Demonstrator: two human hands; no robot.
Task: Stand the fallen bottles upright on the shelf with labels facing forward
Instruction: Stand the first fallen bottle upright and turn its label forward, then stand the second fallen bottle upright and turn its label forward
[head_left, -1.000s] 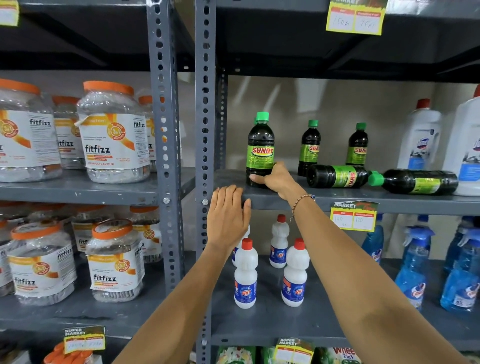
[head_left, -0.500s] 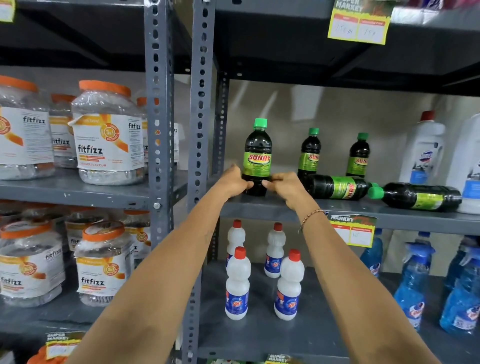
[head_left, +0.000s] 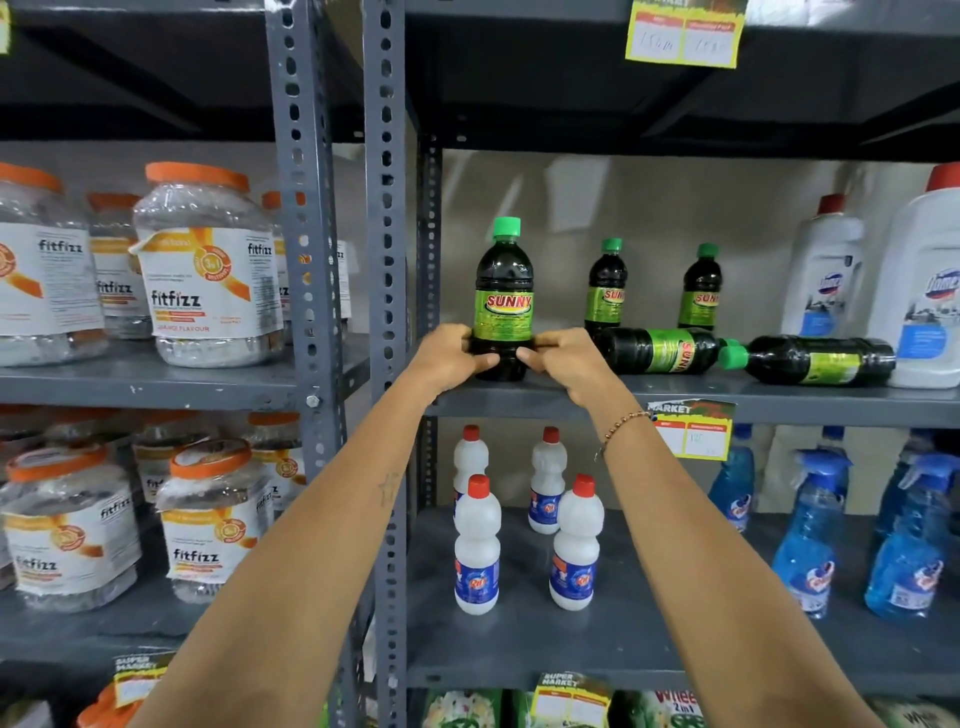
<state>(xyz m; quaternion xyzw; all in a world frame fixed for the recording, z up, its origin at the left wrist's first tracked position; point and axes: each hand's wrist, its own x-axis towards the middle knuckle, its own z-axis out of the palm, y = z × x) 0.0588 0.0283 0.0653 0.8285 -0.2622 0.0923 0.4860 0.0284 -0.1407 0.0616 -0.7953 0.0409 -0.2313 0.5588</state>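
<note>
Both hands' grip (head_left: 503, 358) still clasps upright Sunny bottle (head_left: 503, 291); label forward.

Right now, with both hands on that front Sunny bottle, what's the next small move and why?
Probably let go and reach the right hand to the nearer fallen bottle. The held bottle already stands upright with its label forward, while two bottles lie on their sides.

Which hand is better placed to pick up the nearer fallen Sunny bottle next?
Right. The right hand sits directly beside the nearer fallen bottle; the left hand is beyond the upright bottle and would have to cross it.
</note>
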